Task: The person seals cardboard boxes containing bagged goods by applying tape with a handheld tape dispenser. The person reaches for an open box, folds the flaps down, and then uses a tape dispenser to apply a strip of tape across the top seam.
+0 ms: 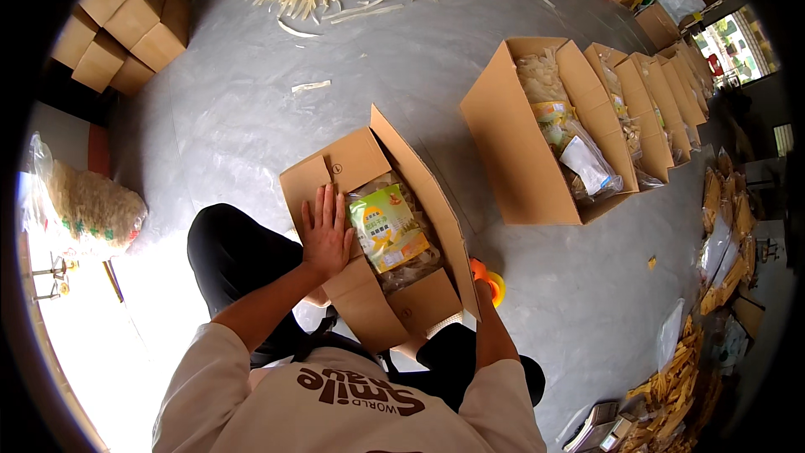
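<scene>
Pressing one flap while the far side goes unwatched

Pressing flat with spread fingers, your left hand [325, 235] holds down the left flap of the carton [369, 302], which sits on the grey floor [251, 101] between your knees. Inside, a clear packet [388, 231] with a green-and-yellow label lies on top. Your right hand is hidden behind the raised right flap; I cannot tell its grip. An orange tape dispenser [490, 281] shows just beyond that flap.

Risks, as I judge them: the packet stands high and may be pinched or creased under the flaps. Working blind on the right side, you could mis-seat the flap.
</scene>
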A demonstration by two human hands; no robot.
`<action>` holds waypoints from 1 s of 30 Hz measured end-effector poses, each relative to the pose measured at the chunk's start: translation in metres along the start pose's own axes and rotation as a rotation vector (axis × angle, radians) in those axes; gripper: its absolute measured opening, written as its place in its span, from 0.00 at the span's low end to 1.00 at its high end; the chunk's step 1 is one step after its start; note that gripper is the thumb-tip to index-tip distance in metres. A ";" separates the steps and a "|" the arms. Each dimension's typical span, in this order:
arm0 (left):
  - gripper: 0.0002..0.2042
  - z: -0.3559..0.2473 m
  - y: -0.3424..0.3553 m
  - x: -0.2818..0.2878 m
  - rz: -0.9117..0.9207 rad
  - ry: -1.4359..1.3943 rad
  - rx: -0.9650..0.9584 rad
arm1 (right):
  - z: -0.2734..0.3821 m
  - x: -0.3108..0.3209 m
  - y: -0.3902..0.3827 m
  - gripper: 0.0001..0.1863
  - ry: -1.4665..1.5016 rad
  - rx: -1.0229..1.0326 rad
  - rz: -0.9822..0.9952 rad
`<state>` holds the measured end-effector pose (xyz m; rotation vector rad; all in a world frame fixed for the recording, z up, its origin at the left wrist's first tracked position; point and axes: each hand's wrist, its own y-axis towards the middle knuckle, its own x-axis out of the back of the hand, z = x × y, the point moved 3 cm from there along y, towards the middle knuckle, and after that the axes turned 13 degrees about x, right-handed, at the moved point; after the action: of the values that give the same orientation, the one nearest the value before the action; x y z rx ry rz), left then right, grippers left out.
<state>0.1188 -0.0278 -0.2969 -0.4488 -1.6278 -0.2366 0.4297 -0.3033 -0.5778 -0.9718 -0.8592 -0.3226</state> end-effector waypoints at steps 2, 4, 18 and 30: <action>0.32 0.006 -0.002 -0.004 0.014 0.019 0.021 | 0.047 0.025 0.003 0.22 -0.014 0.076 0.104; 0.32 -0.001 0.001 -0.002 -0.002 0.014 0.003 | 0.079 0.062 0.017 0.24 0.002 0.196 0.087; 0.32 0.010 -0.003 -0.011 -0.045 0.002 -0.002 | 0.326 0.141 -0.117 0.32 0.457 0.902 -0.121; 0.32 0.013 -0.006 -0.005 -0.038 -0.389 -0.247 | 0.334 0.128 -0.143 0.35 -0.328 0.984 -0.574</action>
<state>0.1043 -0.0288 -0.3030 -0.6853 -1.9981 -0.4005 0.2628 -0.0904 -0.3041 0.1635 -1.4009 -0.1783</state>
